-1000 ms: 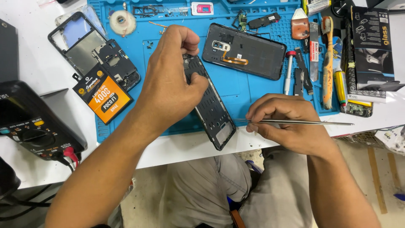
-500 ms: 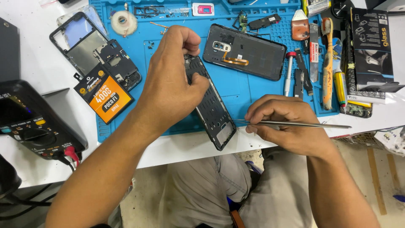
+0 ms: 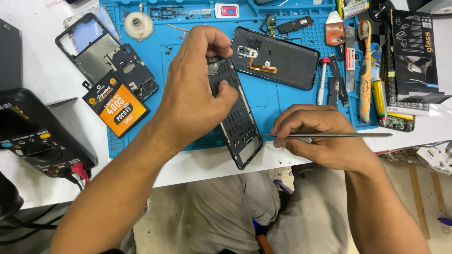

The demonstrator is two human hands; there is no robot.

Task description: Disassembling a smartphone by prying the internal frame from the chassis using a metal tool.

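- A black multimeter [image 3: 35,141] sits at the far left of the white bench [image 3: 56,75], its red and black leads plugged in at the near corner.
- Beside it, on the left edge of the blue work mat [image 3: 278,101], lie an empty phone frame [image 3: 92,44], a smaller black inner cover [image 3: 132,70] and an orange-and-black battery [image 3: 115,108].
- The left hand [image 3: 193,99] is closed around the top of a black phone mid-frame [image 3: 240,122], thumb pressed on its face and fingers curled over the upper end. The frame stands tilted, its lower end over the bench edge.
- Compared with 1 second ago, this hand and the frame have barely shifted; the grip looks the same.
- A black back cover [image 3: 282,61] with a camera window and an orange flex cable lies flat just behind.
- The right hand [image 3: 320,138] pinches a pair of metal tweezers [image 3: 339,135] held level, long end pointing right, well clear of the frame. It has hardly moved either, so the work seems paused on inspecting the frame.
- Screwdrivers, a brush [image 3: 365,70] and a dark box [image 3: 414,56] line the right side.
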